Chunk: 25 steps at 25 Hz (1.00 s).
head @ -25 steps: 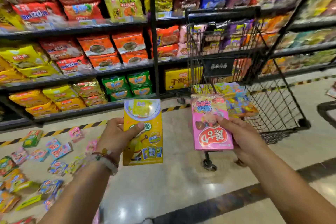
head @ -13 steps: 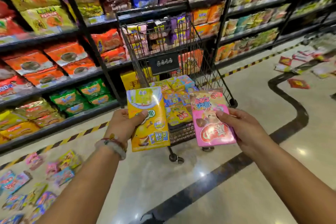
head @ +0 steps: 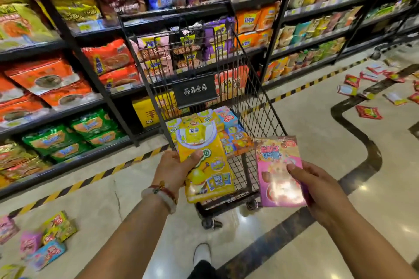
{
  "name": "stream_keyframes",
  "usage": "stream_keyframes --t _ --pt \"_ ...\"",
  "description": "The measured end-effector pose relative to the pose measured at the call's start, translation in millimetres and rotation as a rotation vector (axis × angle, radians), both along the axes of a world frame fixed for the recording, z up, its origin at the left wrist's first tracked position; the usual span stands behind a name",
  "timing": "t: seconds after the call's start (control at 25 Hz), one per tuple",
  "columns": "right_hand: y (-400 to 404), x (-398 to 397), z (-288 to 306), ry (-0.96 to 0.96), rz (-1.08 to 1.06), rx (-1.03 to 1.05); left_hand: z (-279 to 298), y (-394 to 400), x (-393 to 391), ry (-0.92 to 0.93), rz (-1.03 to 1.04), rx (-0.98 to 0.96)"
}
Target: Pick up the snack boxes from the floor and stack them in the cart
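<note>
My left hand grips a yellow snack box by its left edge, thumb on the front, held over the near end of the black wire cart. A pink snack box is gripped by my right hand, just right of the cart's near corner. Several colourful snack boxes lie stacked on the cart's floor. More snack boxes lie scattered on the floor at lower left.
Black shelving packed with snack bags runs behind and left of the cart. Red packets lie on the floor at far right. A yellow-black striped line edges the shelves. My white shoe is below the cart.
I have stepped closer to the cart and the view has swung right. Both hands, still holding their boxes, have moved up to the cart's near end.
</note>
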State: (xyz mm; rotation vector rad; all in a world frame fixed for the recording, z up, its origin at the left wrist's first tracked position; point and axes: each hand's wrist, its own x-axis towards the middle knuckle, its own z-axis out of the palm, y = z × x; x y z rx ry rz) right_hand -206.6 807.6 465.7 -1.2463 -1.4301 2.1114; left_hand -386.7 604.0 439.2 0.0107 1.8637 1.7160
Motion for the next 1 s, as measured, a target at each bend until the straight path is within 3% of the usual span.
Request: stream_keyframes --t 0.2,0.4,0.68,0.8,1.0 --pt "20.4 -50.8 -22.0 -0.067 -0.047 -0.072 -23.3 39.4 -54.9 0.003 -0.027 -0.006" --pt "49.8 -94.4 -47.1 -0.147 -0.064 0.03 -55.6 82.0 -91.2 0.075 -0.023 -0.191" --pt "106.0 -175.6 -143.3 -0.388 0.073 0.31 -135.0 147.9 -118.2 0.042 -0.014 -0.498" --pt "128.2 -214.9 -195.0 -0.472 0.17 0.467 -180.5 171.5 -133.4 0.025 0.084 -0.529" --pt "167.3 -266.5 -269.8 -0.659 0.291 0.685 -258.3 214.0 -157.3 0.104 0.028 -0.582"
